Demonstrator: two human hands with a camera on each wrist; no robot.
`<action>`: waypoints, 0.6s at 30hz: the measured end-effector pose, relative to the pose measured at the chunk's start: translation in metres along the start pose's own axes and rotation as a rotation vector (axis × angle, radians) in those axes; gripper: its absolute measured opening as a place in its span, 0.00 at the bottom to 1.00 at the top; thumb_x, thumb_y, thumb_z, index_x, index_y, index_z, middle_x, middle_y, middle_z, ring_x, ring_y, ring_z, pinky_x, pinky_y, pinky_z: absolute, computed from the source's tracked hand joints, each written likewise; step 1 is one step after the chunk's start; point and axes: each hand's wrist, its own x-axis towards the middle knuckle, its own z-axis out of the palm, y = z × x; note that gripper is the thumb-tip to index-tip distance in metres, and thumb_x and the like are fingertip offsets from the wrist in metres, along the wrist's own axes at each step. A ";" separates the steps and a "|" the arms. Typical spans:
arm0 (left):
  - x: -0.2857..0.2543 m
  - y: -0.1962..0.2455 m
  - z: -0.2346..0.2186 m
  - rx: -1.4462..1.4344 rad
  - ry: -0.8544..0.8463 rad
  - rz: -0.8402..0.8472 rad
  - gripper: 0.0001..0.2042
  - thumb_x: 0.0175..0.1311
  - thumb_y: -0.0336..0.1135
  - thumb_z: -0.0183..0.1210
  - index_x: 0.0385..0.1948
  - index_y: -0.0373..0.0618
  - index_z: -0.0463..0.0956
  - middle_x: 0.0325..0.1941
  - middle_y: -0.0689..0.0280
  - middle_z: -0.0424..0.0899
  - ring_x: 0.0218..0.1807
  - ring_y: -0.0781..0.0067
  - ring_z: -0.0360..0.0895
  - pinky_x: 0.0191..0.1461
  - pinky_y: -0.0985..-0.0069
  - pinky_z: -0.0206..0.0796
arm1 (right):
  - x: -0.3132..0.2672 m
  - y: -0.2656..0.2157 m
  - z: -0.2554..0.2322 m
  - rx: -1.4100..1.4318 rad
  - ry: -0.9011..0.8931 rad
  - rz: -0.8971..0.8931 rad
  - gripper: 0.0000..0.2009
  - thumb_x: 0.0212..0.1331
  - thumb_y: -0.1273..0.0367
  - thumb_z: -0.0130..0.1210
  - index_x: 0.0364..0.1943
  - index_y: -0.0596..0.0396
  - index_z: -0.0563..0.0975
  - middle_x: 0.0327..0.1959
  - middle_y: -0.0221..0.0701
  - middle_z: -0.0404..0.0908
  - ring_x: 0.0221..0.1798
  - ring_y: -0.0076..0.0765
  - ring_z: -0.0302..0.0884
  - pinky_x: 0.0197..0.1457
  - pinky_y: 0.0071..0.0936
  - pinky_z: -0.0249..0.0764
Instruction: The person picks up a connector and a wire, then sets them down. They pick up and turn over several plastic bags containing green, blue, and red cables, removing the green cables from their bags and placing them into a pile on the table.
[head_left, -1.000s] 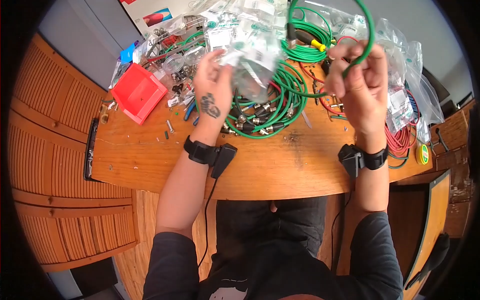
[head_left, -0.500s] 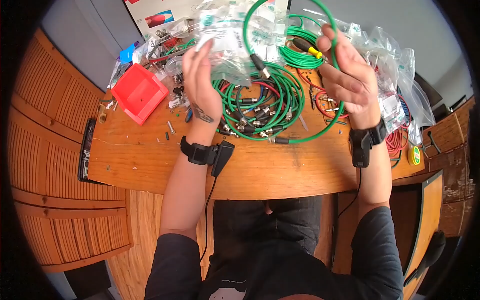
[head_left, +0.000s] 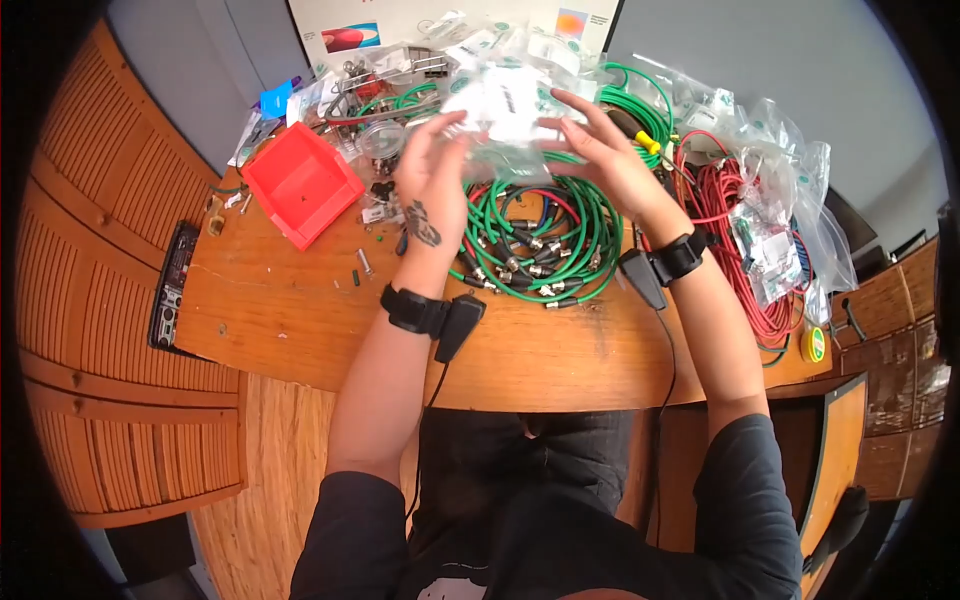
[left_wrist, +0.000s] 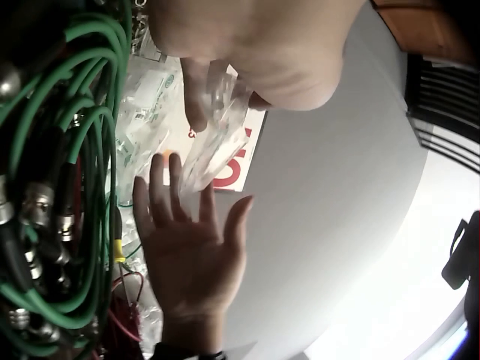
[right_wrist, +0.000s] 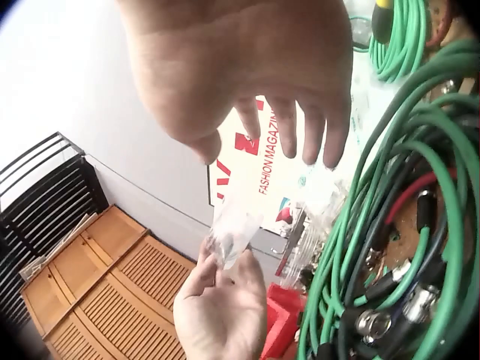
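Note:
Between thumb and fingers, my left hand [head_left: 433,178] pinches a clear plastic bag [head_left: 505,110] with a white label, held up over the table. My right hand [head_left: 618,165] is beside the bag's right side, fingers spread and holding nothing. In the left wrist view, the bag [left_wrist: 217,146] hangs from the left fingers and overlaps the right hand's [left_wrist: 195,259] fingertips. Below both hands lies a coil of green cables [head_left: 607,240] with metal-tipped black connectors [head_left: 525,265]. The left wrist view shows these green cables [left_wrist: 105,150] close by.
A red bin [head_left: 300,190] stands at the left, near small loose hardware. Behind are piled plastic bags and a white printed box [head_left: 460,15]. To the right are another green coil [head_left: 650,95], a yellow-black screwdriver [head_left: 645,140] and red cables [head_left: 735,240].
My right hand has let go of the green cable, which now lies with the coil, and has moved left toward the bag. My left hand still holds the bag.

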 end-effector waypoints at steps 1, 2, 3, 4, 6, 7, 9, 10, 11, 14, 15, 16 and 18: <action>-0.006 0.005 0.008 0.004 -0.076 -0.052 0.14 0.66 0.25 0.52 0.53 0.36 0.72 0.50 0.60 0.79 0.50 0.68 0.80 0.46 0.72 0.78 | -0.004 -0.005 0.007 0.110 -0.020 0.055 0.32 0.66 0.59 0.55 0.71 0.47 0.56 0.56 0.42 0.75 0.58 0.35 0.73 0.58 0.31 0.71; -0.009 0.005 0.010 0.086 -0.139 -0.101 0.17 0.66 0.24 0.53 0.56 0.37 0.70 0.49 0.59 0.79 0.50 0.68 0.80 0.47 0.73 0.78 | -0.004 -0.003 0.008 -0.024 0.022 -0.013 0.37 0.65 0.60 0.57 0.73 0.44 0.50 0.57 0.45 0.73 0.60 0.34 0.71 0.58 0.32 0.72; -0.011 -0.002 0.012 0.090 -0.187 -0.025 0.22 0.66 0.26 0.53 0.63 0.39 0.65 0.48 0.59 0.79 0.49 0.72 0.79 0.49 0.74 0.75 | -0.003 -0.001 0.009 -0.008 0.019 -0.092 0.39 0.62 0.67 0.60 0.74 0.42 0.49 0.66 0.45 0.64 0.61 0.34 0.69 0.56 0.31 0.75; -0.010 -0.006 0.013 0.132 -0.169 0.014 0.24 0.66 0.26 0.52 0.65 0.41 0.61 0.49 0.59 0.78 0.48 0.74 0.78 0.48 0.77 0.73 | -0.005 -0.002 0.011 -0.125 0.101 -0.169 0.41 0.60 0.70 0.61 0.74 0.42 0.48 0.70 0.43 0.58 0.61 0.35 0.69 0.54 0.30 0.76; -0.008 -0.009 0.012 0.166 -0.145 0.061 0.26 0.67 0.27 0.51 0.68 0.43 0.58 0.50 0.59 0.78 0.46 0.76 0.77 0.47 0.79 0.70 | -0.014 -0.010 0.016 -0.297 0.209 -0.175 0.44 0.58 0.78 0.60 0.74 0.42 0.45 0.76 0.35 0.44 0.61 0.40 0.68 0.49 0.26 0.79; -0.009 -0.007 0.012 0.041 -0.118 -0.061 0.28 0.67 0.27 0.51 0.69 0.45 0.56 0.51 0.60 0.77 0.45 0.78 0.75 0.45 0.80 0.68 | -0.019 -0.011 0.017 -0.179 0.135 -0.246 0.41 0.59 0.78 0.58 0.74 0.44 0.48 0.75 0.36 0.48 0.63 0.40 0.66 0.47 0.24 0.79; -0.010 -0.004 0.012 -0.096 -0.089 -0.174 0.29 0.66 0.27 0.51 0.70 0.47 0.54 0.52 0.60 0.77 0.44 0.79 0.73 0.43 0.82 0.65 | -0.019 0.001 0.004 -0.278 0.072 -0.207 0.34 0.61 0.77 0.57 0.72 0.47 0.57 0.71 0.34 0.58 0.56 0.30 0.72 0.42 0.18 0.77; -0.010 -0.002 0.011 -0.102 -0.145 -0.248 0.29 0.66 0.28 0.51 0.70 0.48 0.55 0.53 0.60 0.76 0.44 0.80 0.73 0.42 0.82 0.64 | -0.026 -0.008 0.004 -0.395 0.059 -0.170 0.27 0.63 0.76 0.56 0.67 0.50 0.65 0.64 0.31 0.70 0.41 0.15 0.75 0.35 0.14 0.73; -0.009 0.000 0.011 -0.108 -0.202 -0.321 0.29 0.66 0.28 0.52 0.70 0.49 0.56 0.53 0.61 0.76 0.43 0.80 0.73 0.41 0.83 0.63 | -0.029 -0.012 0.007 -0.354 0.052 -0.148 0.24 0.63 0.75 0.56 0.65 0.51 0.69 0.56 0.25 0.76 0.28 0.07 0.69 0.29 0.12 0.68; -0.013 0.005 0.013 -0.137 -0.196 -0.342 0.31 0.60 0.24 0.58 0.67 0.48 0.60 0.55 0.61 0.74 0.40 0.82 0.75 0.35 0.86 0.63 | -0.036 -0.018 0.003 -0.348 0.003 0.014 0.25 0.64 0.73 0.56 0.66 0.53 0.66 0.59 0.24 0.74 0.34 0.09 0.72 0.28 0.13 0.73; -0.012 0.006 0.012 -0.073 -0.212 -0.325 0.31 0.58 0.22 0.61 0.66 0.48 0.62 0.57 0.61 0.73 0.39 0.81 0.76 0.33 0.87 0.64 | -0.039 -0.021 0.003 -0.262 -0.034 0.070 0.26 0.63 0.74 0.57 0.66 0.54 0.66 0.60 0.25 0.74 0.38 0.11 0.73 0.32 0.14 0.74; -0.012 -0.001 0.014 -0.029 -0.186 -0.226 0.31 0.55 0.19 0.63 0.64 0.45 0.65 0.55 0.61 0.73 0.44 0.79 0.79 0.35 0.87 0.69 | -0.042 -0.019 0.005 -0.230 -0.043 0.045 0.26 0.62 0.74 0.58 0.65 0.54 0.67 0.55 0.24 0.75 0.38 0.12 0.73 0.33 0.14 0.73; -0.014 -0.011 0.011 0.091 -0.203 -0.196 0.30 0.56 0.20 0.63 0.63 0.44 0.66 0.54 0.62 0.75 0.45 0.78 0.79 0.38 0.86 0.71 | -0.046 -0.011 0.005 -0.188 -0.055 0.022 0.26 0.61 0.75 0.59 0.65 0.54 0.68 0.49 0.24 0.77 0.39 0.14 0.73 0.35 0.14 0.73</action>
